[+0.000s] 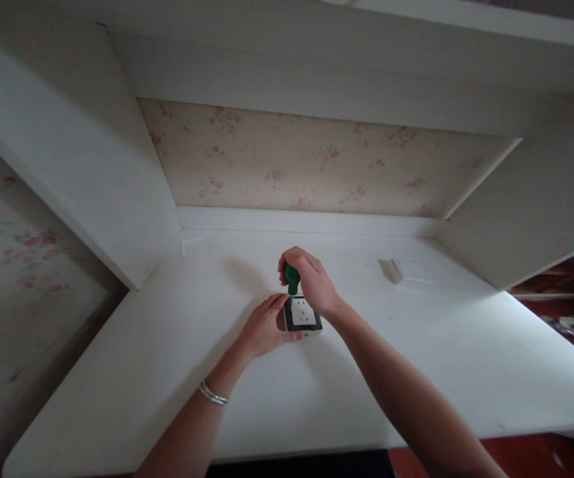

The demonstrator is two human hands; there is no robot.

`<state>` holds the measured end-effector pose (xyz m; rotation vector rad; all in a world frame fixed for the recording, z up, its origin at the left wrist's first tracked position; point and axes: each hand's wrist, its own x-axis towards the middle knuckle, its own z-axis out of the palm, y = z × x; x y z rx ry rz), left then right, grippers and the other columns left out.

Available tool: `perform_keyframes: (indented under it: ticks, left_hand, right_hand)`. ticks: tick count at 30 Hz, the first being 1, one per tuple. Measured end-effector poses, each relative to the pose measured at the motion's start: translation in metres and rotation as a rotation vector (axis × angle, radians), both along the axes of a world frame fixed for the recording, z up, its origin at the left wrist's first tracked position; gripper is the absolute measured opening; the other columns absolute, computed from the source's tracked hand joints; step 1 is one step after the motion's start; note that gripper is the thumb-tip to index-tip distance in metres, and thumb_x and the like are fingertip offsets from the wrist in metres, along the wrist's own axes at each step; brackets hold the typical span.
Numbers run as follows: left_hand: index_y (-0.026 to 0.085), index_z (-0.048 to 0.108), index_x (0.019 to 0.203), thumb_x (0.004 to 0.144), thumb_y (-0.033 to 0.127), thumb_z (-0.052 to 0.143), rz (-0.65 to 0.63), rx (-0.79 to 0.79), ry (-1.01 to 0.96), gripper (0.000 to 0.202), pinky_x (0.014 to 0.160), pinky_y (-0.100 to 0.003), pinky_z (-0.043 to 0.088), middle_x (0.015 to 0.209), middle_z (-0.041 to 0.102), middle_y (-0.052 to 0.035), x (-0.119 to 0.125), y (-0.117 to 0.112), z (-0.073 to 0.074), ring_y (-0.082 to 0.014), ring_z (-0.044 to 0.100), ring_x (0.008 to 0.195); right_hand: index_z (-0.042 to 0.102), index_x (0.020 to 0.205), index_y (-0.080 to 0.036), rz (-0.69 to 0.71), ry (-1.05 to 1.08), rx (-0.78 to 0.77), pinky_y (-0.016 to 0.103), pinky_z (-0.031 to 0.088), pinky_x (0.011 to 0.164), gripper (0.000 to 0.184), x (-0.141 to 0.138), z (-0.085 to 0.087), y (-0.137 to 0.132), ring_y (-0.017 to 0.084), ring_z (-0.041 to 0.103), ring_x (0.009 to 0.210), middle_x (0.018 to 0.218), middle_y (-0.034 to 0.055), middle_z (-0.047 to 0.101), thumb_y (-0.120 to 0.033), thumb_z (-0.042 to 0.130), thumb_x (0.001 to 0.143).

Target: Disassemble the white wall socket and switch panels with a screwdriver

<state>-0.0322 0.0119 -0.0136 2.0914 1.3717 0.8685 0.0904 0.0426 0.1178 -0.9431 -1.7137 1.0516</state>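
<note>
Flowery wallpaper (pixel 277 159) with pink blooms covers the back wall at the top middle of the frame, and a big white desk (pixel 466 332) spreads out below it. Near the middle of the frame, a small wall socket (pixel 303 312) with a white face and a dark edge sits on the desk. The left hand (pixel 266 328) pinches its left side, thumb at the bottom edge and fingers near the top. The right hand (pixel 311 279) has its fingers curled tight around a green tool (pixel 292 275), which points down at the socket's top left corner; I cannot tell if its tip touches. Shiny bracelets (pixel 214 394) circle the left wrist. A whitish block (pixel 411 272) lies right of the middle, and a flat white piece (pixel 194 246) lies left.
</note>
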Motion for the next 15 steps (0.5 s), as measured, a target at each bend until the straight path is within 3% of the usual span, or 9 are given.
perform_keyframes:
  ticks: [4, 8, 12, 15]
  left_hand:
    - [0.022, 0.045, 0.127, 0.059, 0.047, 0.075, -0.038, -0.009, -0.041, 0.078, 0.102, -0.041, 0.036, 0.128, 0.05, -0.0085, -0.002, 0.001, -0.003, -0.0284, 0.046, 0.118]
    - [0.021, 0.045, 0.127, 0.057, 0.045, 0.077, -0.032, -0.02, -0.055, 0.081, 0.102, -0.041, 0.036, 0.13, 0.049, -0.0102, -0.003, 0.003, -0.01, -0.0294, 0.045, 0.12]
    - [0.022, 0.045, 0.127, 0.056, 0.043, 0.079, -0.026, -0.019, -0.078, 0.081, 0.103, -0.042, 0.035, 0.13, 0.049, -0.0099, -0.003, 0.003, -0.012, -0.0294, 0.045, 0.12]
    - [0.023, 0.046, 0.127, 0.055, 0.042, 0.08, -0.04, -0.056, -0.11, 0.082, 0.104, -0.043, 0.033, 0.131, 0.048, -0.0103, -0.003, 0.002, -0.009, -0.0298, 0.042, 0.123]
  right_hand:
    - [0.056, 0.081, -0.02, -0.096, -0.615, 0.275, 0.025, 0.039, 0.072, 0.031, 0.012, 0.032, 0.0, 0.015, 0.055, 0.08, 0.087, 0.0028, 0.062, -0.037, 0.031, 0.089]
    - [0.058, 0.095, -0.02, -0.132, -1.108, 0.306, 0.03, 0.04, 0.068, 0.04, 0.014, 0.052, -0.005, 0.021, 0.059, 0.078, 0.09, 0.0081, 0.066, -0.05, 0.032, 0.088]
    - [0.058, 0.105, -0.017, -0.148, -1.338, 0.34, 0.035, 0.042, 0.067, 0.047, 0.007, 0.061, -0.01, 0.029, 0.061, 0.085, 0.092, 0.0157, 0.066, -0.053, 0.037, 0.083]
    - [0.057, 0.106, -0.016, -0.033, -1.387, 0.364, 0.035, 0.042, 0.065, 0.041, 0.003, 0.068, -0.011, 0.029, 0.061, 0.084, 0.094, 0.0174, 0.066, -0.045, 0.04, 0.083]
